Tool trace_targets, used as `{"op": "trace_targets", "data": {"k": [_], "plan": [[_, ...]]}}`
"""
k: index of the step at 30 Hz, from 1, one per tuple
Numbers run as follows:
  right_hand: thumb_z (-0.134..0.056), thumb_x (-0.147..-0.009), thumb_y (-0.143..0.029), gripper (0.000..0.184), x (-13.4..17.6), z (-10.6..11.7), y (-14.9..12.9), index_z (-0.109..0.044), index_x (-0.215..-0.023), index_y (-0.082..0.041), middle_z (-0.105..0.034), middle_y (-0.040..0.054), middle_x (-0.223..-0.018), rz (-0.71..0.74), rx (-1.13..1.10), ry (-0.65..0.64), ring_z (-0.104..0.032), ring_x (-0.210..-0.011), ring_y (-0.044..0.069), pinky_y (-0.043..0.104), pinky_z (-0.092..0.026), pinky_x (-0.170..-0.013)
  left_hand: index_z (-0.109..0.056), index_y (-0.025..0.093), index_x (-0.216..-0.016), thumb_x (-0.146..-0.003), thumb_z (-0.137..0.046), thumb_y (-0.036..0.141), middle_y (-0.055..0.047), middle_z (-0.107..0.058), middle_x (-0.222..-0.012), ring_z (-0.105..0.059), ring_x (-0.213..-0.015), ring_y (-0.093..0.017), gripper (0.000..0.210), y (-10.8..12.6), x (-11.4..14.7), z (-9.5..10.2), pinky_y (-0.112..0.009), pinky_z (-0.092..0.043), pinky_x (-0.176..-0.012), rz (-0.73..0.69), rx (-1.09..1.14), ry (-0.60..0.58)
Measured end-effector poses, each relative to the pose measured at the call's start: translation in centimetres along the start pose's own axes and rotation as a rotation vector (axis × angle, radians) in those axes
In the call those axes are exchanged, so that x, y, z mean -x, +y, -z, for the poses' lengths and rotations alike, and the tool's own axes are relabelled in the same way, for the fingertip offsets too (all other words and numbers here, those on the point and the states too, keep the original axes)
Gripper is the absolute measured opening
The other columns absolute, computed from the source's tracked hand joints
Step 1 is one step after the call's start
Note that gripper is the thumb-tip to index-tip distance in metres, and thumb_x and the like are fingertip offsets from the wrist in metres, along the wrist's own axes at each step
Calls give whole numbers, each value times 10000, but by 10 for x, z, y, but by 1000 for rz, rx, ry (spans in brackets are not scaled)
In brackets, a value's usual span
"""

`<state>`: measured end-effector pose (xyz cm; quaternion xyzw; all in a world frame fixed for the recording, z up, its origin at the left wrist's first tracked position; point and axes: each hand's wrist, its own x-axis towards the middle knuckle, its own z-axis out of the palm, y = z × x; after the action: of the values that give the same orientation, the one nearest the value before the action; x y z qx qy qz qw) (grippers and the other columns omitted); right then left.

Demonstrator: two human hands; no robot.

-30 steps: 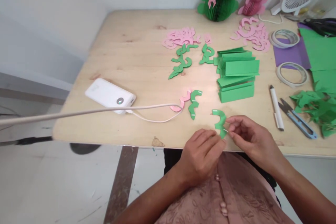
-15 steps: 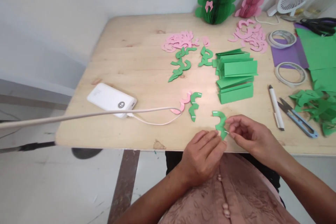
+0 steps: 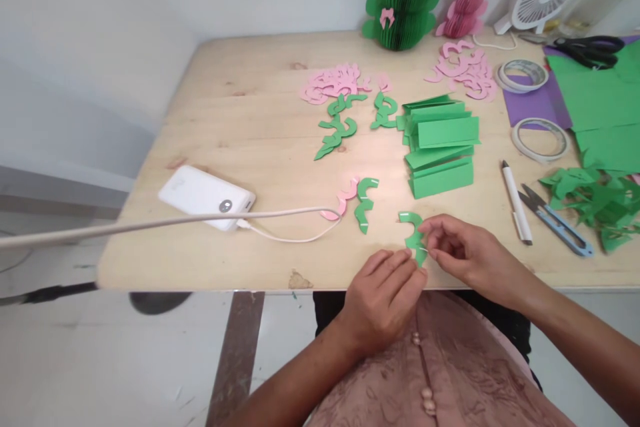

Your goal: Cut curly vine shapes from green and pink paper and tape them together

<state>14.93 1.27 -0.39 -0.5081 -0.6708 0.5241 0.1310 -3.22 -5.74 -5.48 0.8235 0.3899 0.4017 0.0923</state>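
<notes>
At the table's front edge lies a curved green paper cutout (image 3: 411,221) with white strips stuck on it. My left hand (image 3: 384,293) presses its lower end to the wood, fingers held together. Just right of it, my right hand (image 3: 463,250) pinches a thin white strip (image 3: 424,250) at the cutout's edge; whether the strip is tape or backing I cannot tell. To the left lie another green cutout (image 3: 363,207) bearing small white strips and a pink curved cutout (image 3: 345,201), partly under a cable.
A white power bank (image 3: 200,193) with its cable (image 3: 280,213) lies left. Folded green paper (image 3: 445,133), pink cutouts (image 3: 335,82), tape rolls (image 3: 540,140), a pen (image 3: 517,207), blue snips (image 3: 557,220) and green scraps (image 3: 600,200) surround the hands. Honeycomb paper figures (image 3: 405,0) stand behind.
The whole view has shifted slightly, moving the table's things left. My left hand stays on the green cutout, and my right hand still pinches the white strip beside it.
</notes>
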Motion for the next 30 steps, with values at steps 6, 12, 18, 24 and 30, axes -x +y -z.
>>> {"op": "trace_targets", "data": {"k": [6, 12, 18, 24, 30], "plan": [[-518, -823, -185, 259, -2, 1, 0, -564, -1075, -223, -553, -11, -804, 1, 5, -21, -521, -631, 116, 243, -442, -576, -580, 87, -1061, -837, -508, 72, -128, -722, -1000, -641, -1067, -248, 236, 0, -1, 0, -397, -486, -896, 6, -8, -4], [-515, -821, -191, 260, -5, 1, 0, -563, -1075, -219, -555, -10, -803, -1, 2, -26, -525, -635, 117, 244, -445, -582, -577, 97, -1052, -826, -506, 70, -126, -722, -987, -644, -1056, -245, 238, 1, -3, 2, -398, -492, -872, 26, -4, -25], [-519, -817, -195, 275, -4, 1, 1, -543, -1090, -213, -556, -5, -819, -9, -15, -24, -523, -629, 117, 250, -440, -574, -580, 88, -1046, -818, -516, 49, -130, -722, -977, -645, -1050, -245, 240, 1, -4, 3, -396, -489, -875, 30, 1, -30], [-518, -809, -175, 272, -3, 1, 0, -547, -1075, -218, -567, -9, -822, -12, -13, -12, -527, -629, 114, 246, -441, -576, -584, 89, -1046, -808, -537, 46, -138, -719, -1018, -644, -1058, -249, 247, 1, -3, 2, -399, -493, -876, 22, -6, -24], [-523, -799, -175, 260, -5, -1, -4, -565, -1053, -215, -570, -20, -768, -22, 4, 0, -542, -625, 112, 235, -441, -581, -577, 94, -1060, -806, -542, 45, -142, -721, -1019, -648, -1047, -252, 261, 2, -3, 3, -406, -500, -871, 17, -17, -9]]}}
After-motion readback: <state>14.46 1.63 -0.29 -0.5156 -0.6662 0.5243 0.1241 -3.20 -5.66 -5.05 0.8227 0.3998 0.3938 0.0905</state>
